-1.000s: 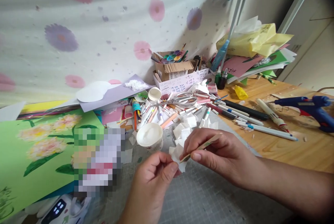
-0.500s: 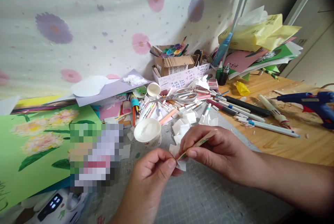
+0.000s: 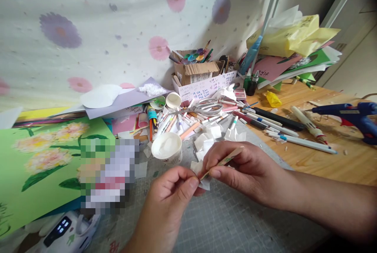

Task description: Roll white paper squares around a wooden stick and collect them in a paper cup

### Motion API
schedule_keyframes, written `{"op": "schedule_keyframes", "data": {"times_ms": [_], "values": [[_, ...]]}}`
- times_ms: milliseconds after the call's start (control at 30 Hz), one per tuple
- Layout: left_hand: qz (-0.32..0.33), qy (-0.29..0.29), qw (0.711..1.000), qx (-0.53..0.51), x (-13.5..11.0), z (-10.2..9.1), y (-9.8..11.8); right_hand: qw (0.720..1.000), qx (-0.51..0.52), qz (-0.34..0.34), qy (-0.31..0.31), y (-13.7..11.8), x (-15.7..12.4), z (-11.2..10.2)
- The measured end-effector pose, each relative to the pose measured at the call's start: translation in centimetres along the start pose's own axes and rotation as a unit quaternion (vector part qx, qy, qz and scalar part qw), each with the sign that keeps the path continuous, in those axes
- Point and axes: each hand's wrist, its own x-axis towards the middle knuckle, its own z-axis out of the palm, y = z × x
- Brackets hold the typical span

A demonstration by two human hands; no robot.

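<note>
My right hand (image 3: 238,170) pinches a flat wooden craft stick (image 3: 232,156) with green marks, tilted down toward the left. Its lower end meets a small piece of white paper (image 3: 205,184), which my left hand (image 3: 176,190) grips between thumb and fingers. Both hands are closed and almost touch above the grey cutting mat (image 3: 224,221). Just beyond them lie several white paper pieces (image 3: 203,143), partly hidden by my right hand. A paper cup (image 3: 167,147) with white stuff inside stands behind my left hand.
Markers and pencils crowd the back around silver scissors (image 3: 203,107). A blue glue gun (image 3: 347,113) lies on the wooden table at right. A green sheet with painted flowers (image 3: 44,190) is at left, above a white device with a lit display (image 3: 66,229). A cardboard box (image 3: 196,73) holds brushes.
Almost nothing differs. Both hands keep their place and grip, and the stick and paper piece have shifted only very slightly.
</note>
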Motion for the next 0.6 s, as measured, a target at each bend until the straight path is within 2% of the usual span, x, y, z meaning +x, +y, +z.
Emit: {"op": "schedule_keyframes", "data": {"times_ms": [600], "values": [[0.001,0.006,1.0,0.002,-0.01,0.24,0.29,1.0,-0.01,0.002,-0.006,0.0,-0.02,-0.05]]}}
